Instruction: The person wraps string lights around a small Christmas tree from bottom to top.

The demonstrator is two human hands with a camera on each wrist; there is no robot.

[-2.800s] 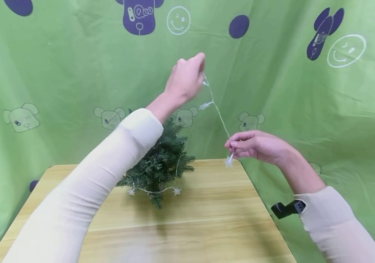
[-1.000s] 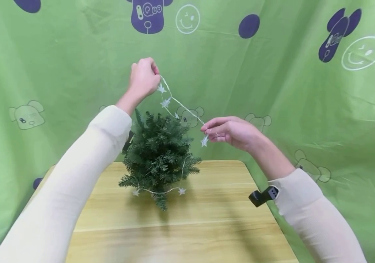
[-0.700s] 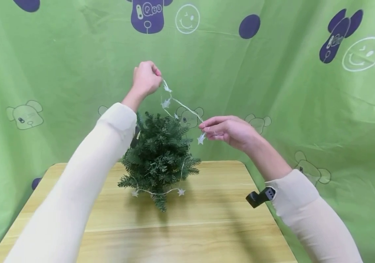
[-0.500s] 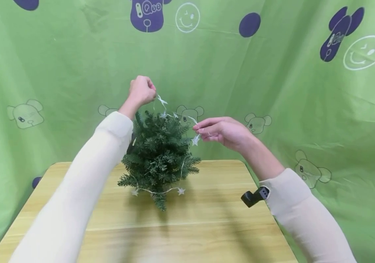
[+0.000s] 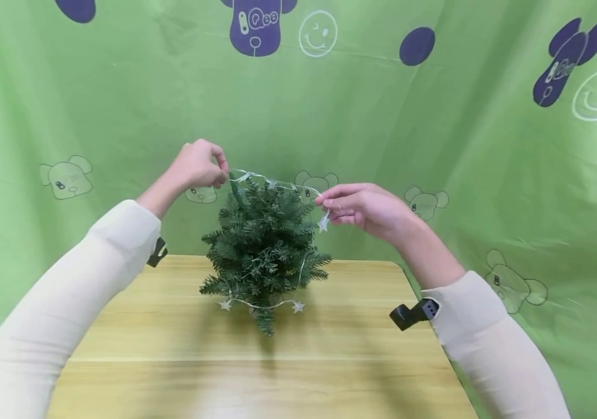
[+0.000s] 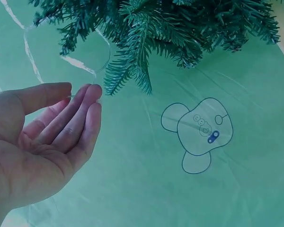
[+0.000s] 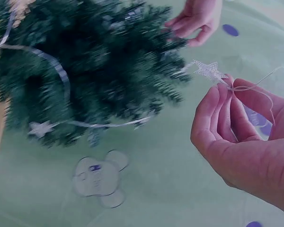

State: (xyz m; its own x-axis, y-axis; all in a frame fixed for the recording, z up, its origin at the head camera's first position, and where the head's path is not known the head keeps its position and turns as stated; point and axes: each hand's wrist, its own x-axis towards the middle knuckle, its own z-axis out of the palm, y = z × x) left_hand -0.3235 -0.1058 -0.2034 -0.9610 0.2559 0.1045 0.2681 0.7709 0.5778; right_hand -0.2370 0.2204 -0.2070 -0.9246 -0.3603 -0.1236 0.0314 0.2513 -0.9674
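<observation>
A small green artificial Christmas tree stands on the table, partly wrapped by a star string light with a thin clear wire. Beside the tree's top left, my left hand pinches the wire; in the left wrist view, thumb and fingertips of this hand meet on it below the branches. My right hand pinches the other part at the tree's upper right, a star hanging just under the fingertips. Between both hands the strand runs across the treetop. A loose wire end sticks out past the right hand.
The wooden tabletop extends around the tree toward me. A green printed curtain hangs close behind and on both sides. Black wrist cameras sit at the right cuff and left cuff.
My left hand has come down and left from high above the tree, bringing the strand across its top. The right hand has moved left and slightly up, still pinching the wire.
</observation>
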